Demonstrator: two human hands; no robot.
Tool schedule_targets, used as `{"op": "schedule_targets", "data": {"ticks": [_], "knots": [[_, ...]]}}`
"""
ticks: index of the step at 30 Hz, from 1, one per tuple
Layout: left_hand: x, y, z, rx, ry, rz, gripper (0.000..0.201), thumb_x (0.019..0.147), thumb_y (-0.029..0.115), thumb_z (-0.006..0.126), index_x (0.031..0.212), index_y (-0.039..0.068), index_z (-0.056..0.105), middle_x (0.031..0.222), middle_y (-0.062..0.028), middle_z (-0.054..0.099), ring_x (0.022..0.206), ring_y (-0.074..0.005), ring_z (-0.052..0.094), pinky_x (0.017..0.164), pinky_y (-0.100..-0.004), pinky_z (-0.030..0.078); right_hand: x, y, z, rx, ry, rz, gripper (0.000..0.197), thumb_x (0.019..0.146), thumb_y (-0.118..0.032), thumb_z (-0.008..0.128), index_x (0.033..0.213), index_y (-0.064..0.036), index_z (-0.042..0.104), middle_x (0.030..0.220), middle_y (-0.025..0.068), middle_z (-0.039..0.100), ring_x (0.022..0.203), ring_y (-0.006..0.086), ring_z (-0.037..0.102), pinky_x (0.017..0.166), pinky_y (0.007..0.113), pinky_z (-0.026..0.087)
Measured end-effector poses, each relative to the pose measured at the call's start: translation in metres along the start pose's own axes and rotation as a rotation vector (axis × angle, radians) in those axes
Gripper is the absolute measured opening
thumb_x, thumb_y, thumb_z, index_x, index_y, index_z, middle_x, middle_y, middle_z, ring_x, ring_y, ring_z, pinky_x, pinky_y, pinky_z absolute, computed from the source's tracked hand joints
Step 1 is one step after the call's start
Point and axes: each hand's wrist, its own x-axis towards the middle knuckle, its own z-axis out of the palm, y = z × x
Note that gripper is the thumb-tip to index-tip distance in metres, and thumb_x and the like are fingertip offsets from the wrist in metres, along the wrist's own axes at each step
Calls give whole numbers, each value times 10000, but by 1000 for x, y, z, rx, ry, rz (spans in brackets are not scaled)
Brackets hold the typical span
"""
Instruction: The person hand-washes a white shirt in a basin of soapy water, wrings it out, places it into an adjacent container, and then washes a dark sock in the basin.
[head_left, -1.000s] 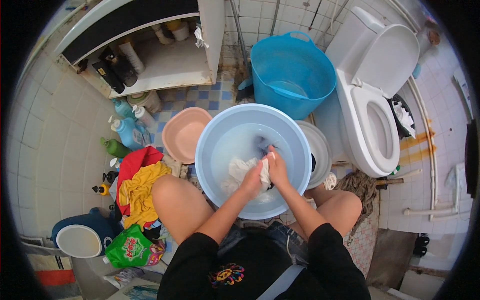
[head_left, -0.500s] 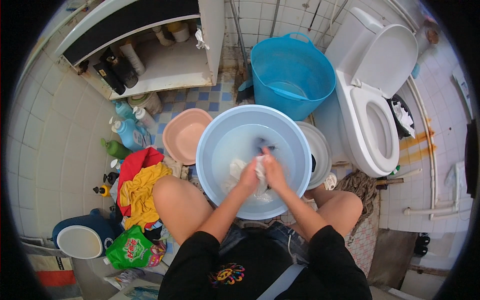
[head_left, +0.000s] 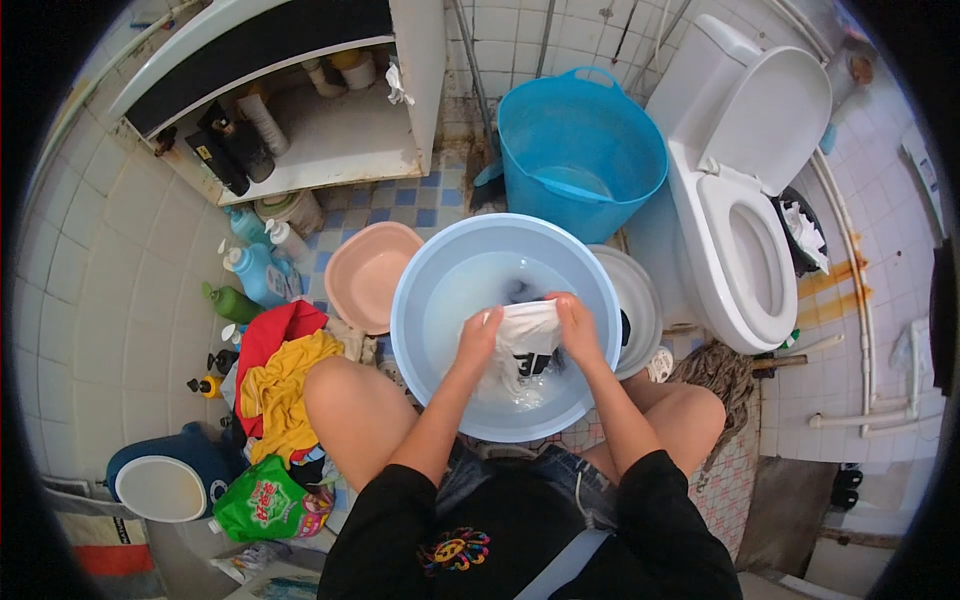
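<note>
So the white garment with black print (head_left: pixel 528 335) is spread between both hands inside the light-blue washbasin (head_left: pixel 412 375), with its lower part down at the basin's cloudy water (head_left: pixel 450 290). Left hand (head_left: pixel 478 338) is gripping one end of the top edge, right hand (head_left: pixel 577 328) the other, edge pulled pretty straight. I'd guess it's soft and floppy, heavier than when dry, maybe slick if that's soapy. Doesn't look fragile. I'd bunch a thick handful at each end so it can't slip.

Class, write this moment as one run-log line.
left hand: grips printed white cloth; right hand: grips same cloth; over: blue basin
</note>
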Motion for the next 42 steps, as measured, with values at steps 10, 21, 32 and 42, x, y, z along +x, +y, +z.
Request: {"op": "schedule_targets", "data": {"ticks": [10, 21, 32, 42], "knots": [[-7, 12, 19, 483, 92, 434, 317, 697, 161, 706, 965, 20, 610, 861, -77, 621, 821, -144, 571, 745, -264, 445, -6, -34, 7, -20, -182, -100, 297, 918, -192, 362, 1052, -6, 551, 992, 126, 578, 929, 213, 541, 832, 293, 396], [-16, 45, -1, 350, -64, 226, 169, 752, 79, 613, 890, -17, 626, 789, -57, 628, 699, -98, 569, 623, -226, 454, -14, 18, -6, -377, -457, -159, 303, 673, -208, 689, 890, -20, 594, 844, 124, 573, 807, 300, 533, 731, 364, 422], [-26, 76, -10, -6, -103, 89, 201, 814, 105, 562, 965, -25, 589, 867, -67, 613, 745, -100, 562, 652, -223, 450, -7, -45, -39, 395, -131, 170, 119, 782, -116, 603, 794, -65, 496, 756, -31, 506, 680, 57, 454, 629, 213, 387], [-14, 52, 22, -325, -92, 24, 211, 870, 201, 492, 945, 13, 548, 875, -41, 578, 795, -98, 532, 713, -233, 421, 3, 1, -12, 182, 5, 348, 200, 751, -169, 627, 786, -19, 499, 730, 78, 558, 688, 163, 531, 618, 289, 418]]}}
